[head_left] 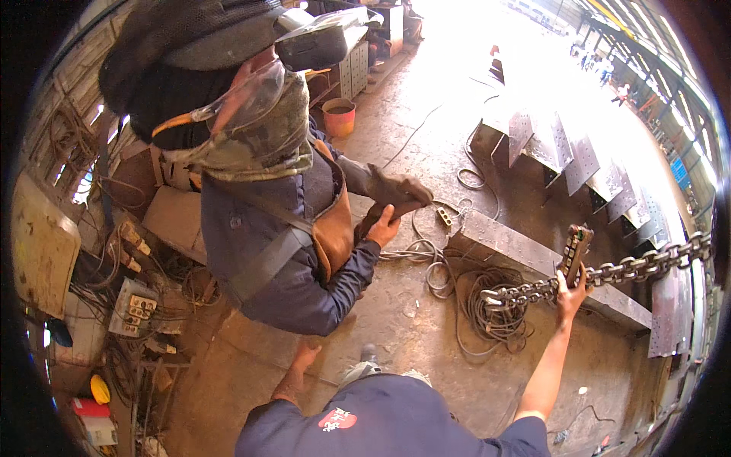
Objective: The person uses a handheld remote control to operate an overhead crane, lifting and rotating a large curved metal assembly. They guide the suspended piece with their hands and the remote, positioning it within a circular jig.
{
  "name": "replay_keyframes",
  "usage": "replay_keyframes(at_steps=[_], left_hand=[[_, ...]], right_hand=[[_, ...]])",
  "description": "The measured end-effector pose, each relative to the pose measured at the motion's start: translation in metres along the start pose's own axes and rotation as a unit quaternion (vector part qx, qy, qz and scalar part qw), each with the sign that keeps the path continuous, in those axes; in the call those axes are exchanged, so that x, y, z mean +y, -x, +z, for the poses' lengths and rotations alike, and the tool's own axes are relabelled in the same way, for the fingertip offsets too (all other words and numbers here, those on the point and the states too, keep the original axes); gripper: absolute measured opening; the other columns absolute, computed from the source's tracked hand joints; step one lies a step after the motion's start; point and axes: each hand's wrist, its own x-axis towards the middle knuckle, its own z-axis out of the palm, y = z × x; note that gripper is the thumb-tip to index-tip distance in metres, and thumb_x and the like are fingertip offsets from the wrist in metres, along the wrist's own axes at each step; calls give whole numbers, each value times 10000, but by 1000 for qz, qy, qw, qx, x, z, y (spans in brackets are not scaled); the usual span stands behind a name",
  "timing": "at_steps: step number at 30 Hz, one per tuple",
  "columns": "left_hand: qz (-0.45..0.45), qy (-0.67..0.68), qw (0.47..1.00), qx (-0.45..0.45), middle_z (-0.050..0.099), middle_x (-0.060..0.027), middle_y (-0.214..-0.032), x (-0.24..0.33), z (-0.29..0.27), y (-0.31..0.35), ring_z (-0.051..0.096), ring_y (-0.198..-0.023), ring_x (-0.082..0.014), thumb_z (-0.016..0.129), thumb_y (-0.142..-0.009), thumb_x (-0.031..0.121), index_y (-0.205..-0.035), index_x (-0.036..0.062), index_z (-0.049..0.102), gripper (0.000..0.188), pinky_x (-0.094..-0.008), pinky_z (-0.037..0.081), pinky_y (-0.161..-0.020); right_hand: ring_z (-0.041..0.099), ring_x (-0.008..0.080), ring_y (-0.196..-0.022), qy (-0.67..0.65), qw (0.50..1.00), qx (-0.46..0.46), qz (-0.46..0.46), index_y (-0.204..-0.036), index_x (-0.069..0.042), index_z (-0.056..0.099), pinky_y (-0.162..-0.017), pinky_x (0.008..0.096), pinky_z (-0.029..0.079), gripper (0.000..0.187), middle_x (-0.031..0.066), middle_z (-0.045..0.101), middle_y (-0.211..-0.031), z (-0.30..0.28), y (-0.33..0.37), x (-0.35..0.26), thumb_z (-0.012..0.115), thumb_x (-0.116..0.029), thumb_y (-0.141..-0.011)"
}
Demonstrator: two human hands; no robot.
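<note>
Out to the right, my right hand (571, 291) is wrapped round a hand-held pendant control (574, 255) with a row of buttons, held upright. A heavy steel chain (640, 268) crosses the view beside that hand, and its end (495, 298) appears over a coil of cable (495, 316). My left hand (307, 354) is low by my left side, close under a co-worker's elbow. Its fingers are too indistinct to read, and I make out nothing in it. The co-worker (282, 244) in a dark jacket and leather apron has a bare hand on a dark work glove (400, 192).
Drilled steel beams (548, 270) lie on the floor ahead and right. Loose cables (438, 263) trail across the concrete. A reddish bucket (339, 118) stands beyond the co-worker. Tangled leads and a socket box (135, 308) crowd the left side, with a yellow helmet-like object (100, 389) below.
</note>
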Motion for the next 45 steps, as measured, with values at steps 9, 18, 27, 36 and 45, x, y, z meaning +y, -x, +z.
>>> replay_keyframes(at_steps=[9,18,27,36,45], left_hand=[[-122,-49,976,-171,603,-199,-1210,18,-16,56,561,-1121,-363,608,-855,436,-1190,-8,591,556,-434,440,-942],[-103,-52,976,-187,580,-203,-1240,36,7,19,540,-1151,-358,596,-857,441,-1196,-3,590,558,-430,426,-962],[-87,-43,984,-146,558,-207,-1270,73,1,-28,519,-1182,-354,585,-859,445,-1202,1,589,561,-426,412,-983],[-77,-88,978,-175,535,-211,-1300,50,-10,-17,498,-1212,-349,573,-861,450,-1208,6,588,564,-421,398,-1004],[-65,-134,973,-176,512,-215,-1330,-21,-27,6,477,-1242,-345,561,-863,454,-1214,11,587,566,-417,384,-1025]], right_hand=[[529,286,-1055,14,999,16,-44,-1259,-78,534,-1026,387,303,581,131,658,-998,59,-11,-77,788,-150,-742],[532,296,-1168,-32,998,-57,8,-1309,-67,482,-1134,521,-37,581,127,668,-1097,71,6,-124,726,-244,-812],[545,263,-1157,-39,999,-31,18,-1310,-68,475,-1132,510,-1,562,150,645,-1149,84,18,-111,717,-176,-814],[494,275,-1146,58,998,-5,5,-1316,-92,524,-1037,386,316,553,177,507,-1244,72,21,-104,740,-158,-812],[579,227,-1104,-35,999,-8,8,-1358,-98,476,-1080,466,37,560,117,621,-1182,72,10,-48,691,-141,-842]])
